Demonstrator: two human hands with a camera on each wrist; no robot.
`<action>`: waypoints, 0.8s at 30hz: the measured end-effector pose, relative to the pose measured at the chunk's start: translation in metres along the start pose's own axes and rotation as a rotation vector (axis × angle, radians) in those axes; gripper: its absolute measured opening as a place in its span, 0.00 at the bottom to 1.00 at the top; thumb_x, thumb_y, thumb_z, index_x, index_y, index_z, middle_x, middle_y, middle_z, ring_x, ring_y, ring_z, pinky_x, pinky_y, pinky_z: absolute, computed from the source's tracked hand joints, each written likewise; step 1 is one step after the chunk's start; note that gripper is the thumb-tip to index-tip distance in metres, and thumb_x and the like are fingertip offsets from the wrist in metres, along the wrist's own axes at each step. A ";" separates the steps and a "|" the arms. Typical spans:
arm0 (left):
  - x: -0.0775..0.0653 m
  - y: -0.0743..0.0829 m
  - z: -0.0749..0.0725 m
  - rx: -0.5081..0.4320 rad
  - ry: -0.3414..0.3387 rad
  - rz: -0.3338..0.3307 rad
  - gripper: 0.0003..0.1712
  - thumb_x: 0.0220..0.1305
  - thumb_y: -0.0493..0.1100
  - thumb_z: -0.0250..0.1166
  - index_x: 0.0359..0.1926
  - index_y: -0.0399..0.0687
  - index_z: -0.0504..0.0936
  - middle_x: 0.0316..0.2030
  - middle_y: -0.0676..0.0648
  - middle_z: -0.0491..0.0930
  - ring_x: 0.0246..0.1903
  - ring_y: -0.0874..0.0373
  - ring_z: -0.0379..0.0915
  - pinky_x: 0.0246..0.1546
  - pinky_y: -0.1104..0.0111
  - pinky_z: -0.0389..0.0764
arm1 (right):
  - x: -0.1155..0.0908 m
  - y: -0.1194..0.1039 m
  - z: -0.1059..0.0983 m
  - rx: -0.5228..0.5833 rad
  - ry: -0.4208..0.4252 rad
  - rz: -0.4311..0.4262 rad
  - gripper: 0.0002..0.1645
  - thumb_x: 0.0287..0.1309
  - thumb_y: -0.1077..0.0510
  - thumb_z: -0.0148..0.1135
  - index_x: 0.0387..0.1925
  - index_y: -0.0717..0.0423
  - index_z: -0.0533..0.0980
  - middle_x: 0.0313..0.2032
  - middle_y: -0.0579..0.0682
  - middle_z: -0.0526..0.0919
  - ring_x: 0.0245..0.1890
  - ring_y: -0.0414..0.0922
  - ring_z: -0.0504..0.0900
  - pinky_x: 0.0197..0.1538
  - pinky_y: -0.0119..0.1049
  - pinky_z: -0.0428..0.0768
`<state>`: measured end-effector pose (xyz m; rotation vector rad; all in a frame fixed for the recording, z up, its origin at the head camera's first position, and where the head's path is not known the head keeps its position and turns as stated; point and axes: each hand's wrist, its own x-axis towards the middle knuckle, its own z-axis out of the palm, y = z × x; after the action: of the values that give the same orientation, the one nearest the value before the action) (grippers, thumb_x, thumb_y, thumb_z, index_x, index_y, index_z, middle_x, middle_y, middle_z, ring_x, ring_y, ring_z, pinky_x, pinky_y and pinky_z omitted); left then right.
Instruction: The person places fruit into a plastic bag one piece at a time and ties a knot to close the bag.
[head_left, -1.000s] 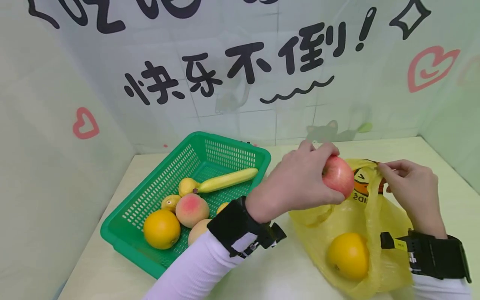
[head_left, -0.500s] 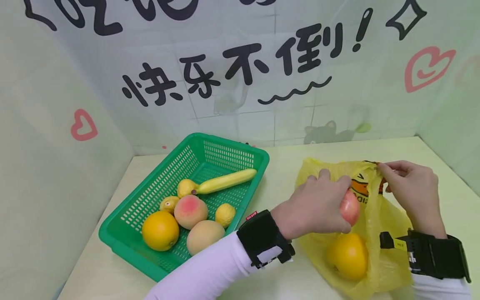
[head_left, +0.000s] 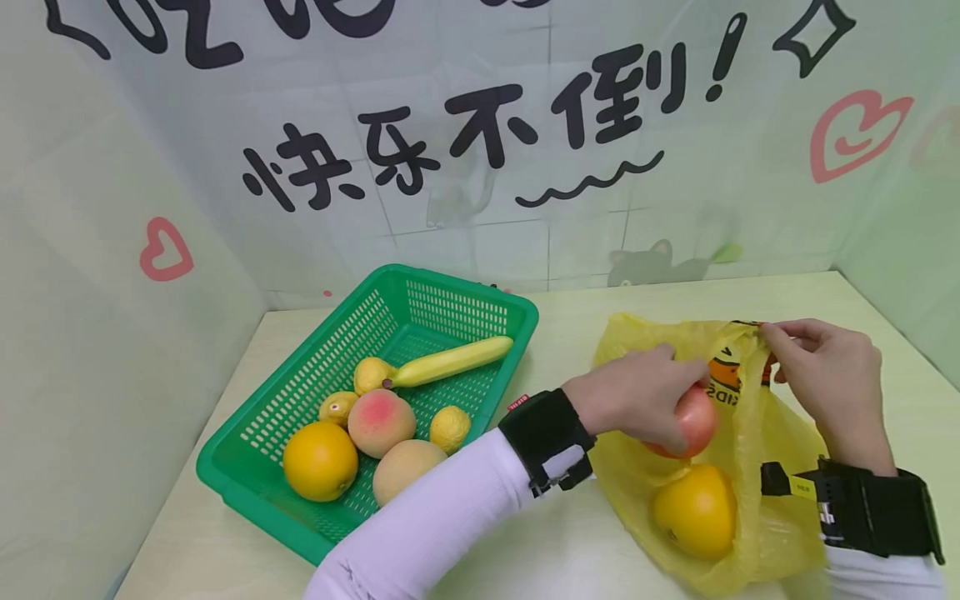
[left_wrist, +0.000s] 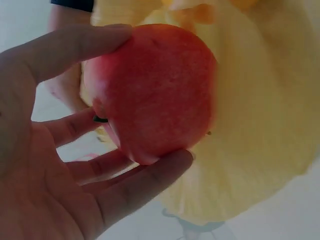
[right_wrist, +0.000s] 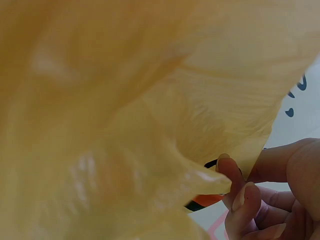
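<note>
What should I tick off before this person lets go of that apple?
1. Left fingers curled round the apple: ok.
2. Right fingers pinching the yellow bag by its edge: ok.
3. Apple in line with the bag in the head view: ok.
4. Apple fully inside the bag's mouth: cannot tell.
5. Orange lying in the bag: ok.
6. Left sleeve clear of the green basket: cannot tell; it hides part of the rim.

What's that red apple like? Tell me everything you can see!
The red apple is rounded and smooth-looking, paler near its short dark green stem, which points towards the left hand gripping it. In the head view it shows against the yellow bag, just above the orange fruit; whether it touches the bag is hard to tell.
</note>
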<state>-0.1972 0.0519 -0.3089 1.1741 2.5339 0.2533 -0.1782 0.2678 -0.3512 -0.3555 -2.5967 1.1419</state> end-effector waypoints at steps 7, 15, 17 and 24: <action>0.020 -0.009 0.015 0.067 -0.023 -0.031 0.35 0.56 0.55 0.68 0.65 0.63 0.68 0.52 0.53 0.70 0.41 0.63 0.69 0.37 0.79 0.71 | 0.002 0.001 0.001 -0.017 -0.001 0.011 0.33 0.67 0.40 0.54 0.50 0.67 0.79 0.13 0.16 0.69 0.16 0.31 0.74 0.26 0.32 0.68; 0.038 -0.010 0.024 0.033 -0.066 0.046 0.33 0.55 0.51 0.69 0.62 0.62 0.69 0.49 0.54 0.68 0.40 0.65 0.68 0.38 0.79 0.71 | 0.005 0.004 -0.002 0.006 0.010 0.049 0.32 0.67 0.41 0.54 0.52 0.67 0.79 0.13 0.16 0.70 0.17 0.29 0.74 0.27 0.28 0.68; 0.041 -0.009 0.026 0.018 -0.087 0.070 0.32 0.56 0.49 0.69 0.62 0.62 0.70 0.49 0.55 0.67 0.40 0.65 0.68 0.39 0.80 0.71 | 0.006 0.004 -0.002 0.011 0.030 0.071 0.32 0.67 0.41 0.54 0.53 0.67 0.79 0.13 0.16 0.70 0.17 0.29 0.74 0.27 0.27 0.69; 0.044 -0.012 0.035 0.032 -0.127 0.128 0.32 0.59 0.50 0.67 0.64 0.63 0.70 0.50 0.56 0.67 0.43 0.66 0.66 0.41 0.81 0.70 | 0.007 0.004 -0.002 0.015 0.087 0.155 0.32 0.68 0.42 0.52 0.57 0.64 0.78 0.12 0.16 0.68 0.16 0.27 0.72 0.30 0.23 0.69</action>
<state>-0.2190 0.0789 -0.3549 1.3233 2.3655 0.1639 -0.1834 0.2740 -0.3517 -0.5993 -2.5199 1.1674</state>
